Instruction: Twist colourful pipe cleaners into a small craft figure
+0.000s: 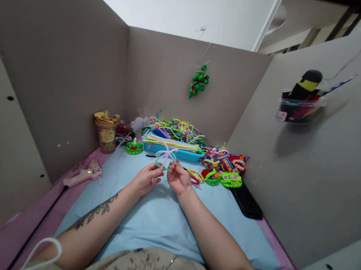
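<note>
Between my two hands is a small piece of bent pipe cleaners (166, 153), pink strands crossing over a teal ring, held up above the blue cloth. My left hand (149, 178) pinches its lower left side between thumb and fingers. On the lower right, the fingers of my right hand (178, 178) are curled in and closed on the teal part. Just beyond the right hand lie scissors (196, 175) with yellow and red handles. Behind the piece stands a blue tray (177, 154) heaped with pipe cleaners in many colours.
Finished fuzzy figures (224, 161) sit right of the tray, beside a black flat case (247, 200). A green figure (134, 146) and a brown cup (106, 133) stand left. A pink glue gun (84, 176) trails a black cord. Grey panels (182, 84) enclose the table.
</note>
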Tool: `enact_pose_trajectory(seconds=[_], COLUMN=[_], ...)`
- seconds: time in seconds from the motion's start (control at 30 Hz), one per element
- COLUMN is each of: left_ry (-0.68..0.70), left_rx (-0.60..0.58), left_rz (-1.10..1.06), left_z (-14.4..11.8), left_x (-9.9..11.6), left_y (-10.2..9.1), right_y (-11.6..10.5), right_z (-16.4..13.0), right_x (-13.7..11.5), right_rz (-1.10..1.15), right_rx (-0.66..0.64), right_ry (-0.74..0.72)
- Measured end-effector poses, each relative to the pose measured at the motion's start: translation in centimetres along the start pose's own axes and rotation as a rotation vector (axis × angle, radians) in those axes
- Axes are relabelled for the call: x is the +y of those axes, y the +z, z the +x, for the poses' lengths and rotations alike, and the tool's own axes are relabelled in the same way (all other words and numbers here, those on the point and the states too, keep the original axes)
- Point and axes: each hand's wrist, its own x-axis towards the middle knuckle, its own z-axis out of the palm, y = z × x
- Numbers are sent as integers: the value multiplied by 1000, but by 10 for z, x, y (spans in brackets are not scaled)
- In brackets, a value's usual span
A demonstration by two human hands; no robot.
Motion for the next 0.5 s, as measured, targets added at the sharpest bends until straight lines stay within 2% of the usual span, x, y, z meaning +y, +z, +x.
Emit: enact_pose_trajectory(seconds=[0.1, 0.17, 0.23, 0.3, 0.37, 0.43, 0.5], left_ry=[19, 72, 199, 407, 632, 826, 942], left_rx=[60, 182, 386, 485, 421, 309, 207], left_rz=[-25, -1, 141, 377, 681, 992, 1229], left_z=[4, 8, 11, 11, 8, 5, 2], left_x=[2, 2, 3, 6, 11, 15, 17], left_y=[-2, -6, -12, -17, -19, -20, -20], right_y=[7, 9, 7, 4, 0, -2, -2], right_z=[-2, -3, -3, -3, -5, -7, -10], right_x=[-9, -14, -15, -13, -8, -2, 2], right_rz=[-259, -527, -808, -1103, -1405, -1651, -1797], right_rx=[-24, -12, 12, 9, -43, -133, -208], right_ry=[-189, -375, -537, -640, -708, -744, -762])
